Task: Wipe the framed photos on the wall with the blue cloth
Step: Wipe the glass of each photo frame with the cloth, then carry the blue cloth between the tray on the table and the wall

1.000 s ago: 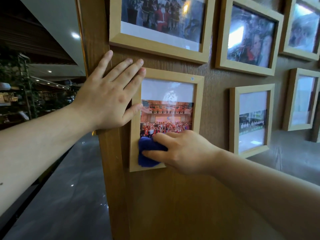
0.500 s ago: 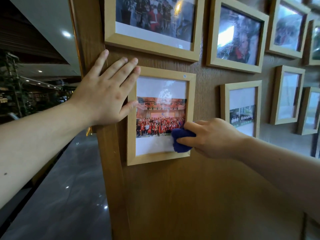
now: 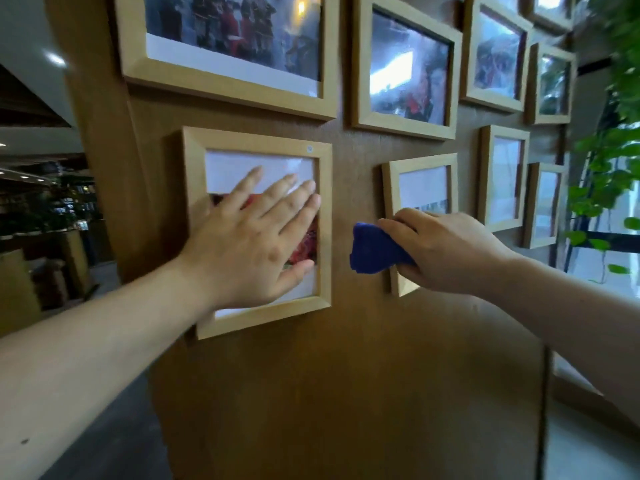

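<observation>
Our flat, spread left hand (image 3: pixel 252 244) hides most of the lower-left framed photo (image 3: pixel 258 233). Our right hand (image 3: pixel 446 251) pinches the blue cloth (image 3: pixel 375 249) against the neighbouring small frame (image 3: pixel 420 220). Blurry wooden wall (image 3: pixel 346 375), green plants (image 3: pixel 609 161) at right.

There were ten framed photos (image 3: pixel 258 233) on the wall (image 3: pixel 346 375). There was one blue cloth (image 3: pixel 375 249). There were two hands.
</observation>
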A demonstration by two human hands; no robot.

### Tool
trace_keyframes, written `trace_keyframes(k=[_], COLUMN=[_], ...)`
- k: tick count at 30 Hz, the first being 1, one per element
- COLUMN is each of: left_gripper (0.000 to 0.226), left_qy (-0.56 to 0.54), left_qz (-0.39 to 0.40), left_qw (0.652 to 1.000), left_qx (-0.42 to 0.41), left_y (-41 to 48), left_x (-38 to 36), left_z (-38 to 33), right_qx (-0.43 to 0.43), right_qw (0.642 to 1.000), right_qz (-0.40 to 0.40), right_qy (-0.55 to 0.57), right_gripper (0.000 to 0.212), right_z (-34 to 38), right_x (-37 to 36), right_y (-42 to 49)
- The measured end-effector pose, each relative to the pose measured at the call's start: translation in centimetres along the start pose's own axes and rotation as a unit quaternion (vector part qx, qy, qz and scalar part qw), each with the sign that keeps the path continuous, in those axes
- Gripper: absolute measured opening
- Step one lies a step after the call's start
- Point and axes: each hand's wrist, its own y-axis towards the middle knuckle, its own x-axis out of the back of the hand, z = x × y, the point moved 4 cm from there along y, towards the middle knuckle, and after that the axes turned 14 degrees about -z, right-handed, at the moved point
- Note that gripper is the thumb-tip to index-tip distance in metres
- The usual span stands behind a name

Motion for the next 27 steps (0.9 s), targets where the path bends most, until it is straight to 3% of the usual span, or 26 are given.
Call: trace_keyframes(k=[4,18,27], left_gripper=[0.071,0.074,0.068], left_qy=[-0.058,-0.241,-0.397], left_qz=[0.0,-0.023,-0.043], left_qw=[0.998,0.967,0.907], left_qx=[-0.016,-0.083,-0.133], left_y=[3.4,15.9,18.2], left_x=[-2.0,-6.7,-6.9], left_z=[-5.0,-26.2,-36.6], right_qx=[-0.021,-0.111,-0.244], right_qw=[0.998,0.969,0.923], right_qz=[0.051,0.165,0.227], right_qy=[-0.033,-0.148,-0.191], right_gripper=[0.043,0.043,0.048], right_z=[-3.1,-13.7,-12.7], right_x=[-0.1,4.1,8.6], right_y=[-3.7,-24.0,-34.3])
